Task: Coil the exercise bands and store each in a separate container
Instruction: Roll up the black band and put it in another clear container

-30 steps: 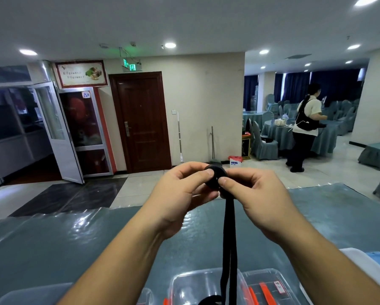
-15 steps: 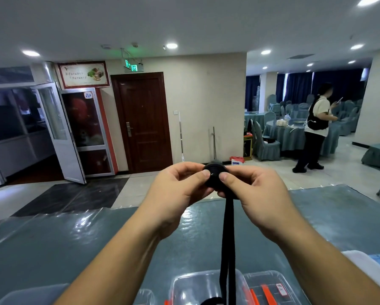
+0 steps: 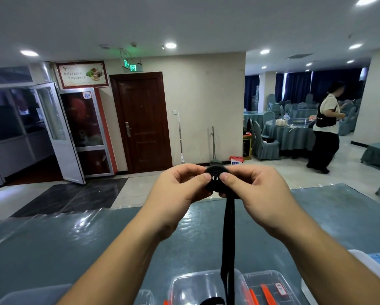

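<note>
Head view cuts off the clear containers [image 3: 198, 287] at the bottom edge, and the band's [image 3: 228, 230] loose end runs out of sight there. Most fingers hide behind the coil [image 3: 215, 177], held up over the counter [image 3: 74, 243]. Left hand [image 3: 180, 190] has a narrow grip, thumb pinching the coil's left side. Right hand [image 3: 259, 190] pinches its right side likewise. Both forearms reach forward, thumbs nearly meeting, the strap hanging straight down between the wrists.
</note>
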